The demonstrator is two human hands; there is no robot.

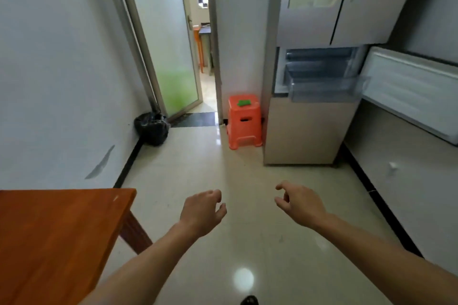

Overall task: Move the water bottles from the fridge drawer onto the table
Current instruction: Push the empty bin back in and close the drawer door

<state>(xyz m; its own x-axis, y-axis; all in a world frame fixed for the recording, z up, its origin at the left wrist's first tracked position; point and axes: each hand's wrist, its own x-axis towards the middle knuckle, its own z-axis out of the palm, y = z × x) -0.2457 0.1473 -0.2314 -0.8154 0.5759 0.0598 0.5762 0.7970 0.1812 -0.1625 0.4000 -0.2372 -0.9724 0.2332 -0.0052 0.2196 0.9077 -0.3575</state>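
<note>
Hands are held out over the floor [223, 168], both bare and holding nothing: the left hand [202, 210] shows its back with the fingers loosely curled, and the right hand [297, 203] has its thumb and forefinger curved toward each other without meeting. The two are apart, with bare tile between them. Just left of the left forearm is the near right corner of the wooden desk [54, 235], its top bare where it shows. Ahead and to the right stands the fridge [304, 129], its middle compartment door [409, 91] swung out to the right and a clear drawer [327, 88] pulled forward. Whether water bottles lie in that drawer cannot be told, as the plastic is blurred. Against the fridge's left side sits an orange stool [244, 121] with a small green thing [244, 103] on its seat. A black bag [152, 129] fills the far left floor corner, beside a frosted glass door [168, 57].
</note>
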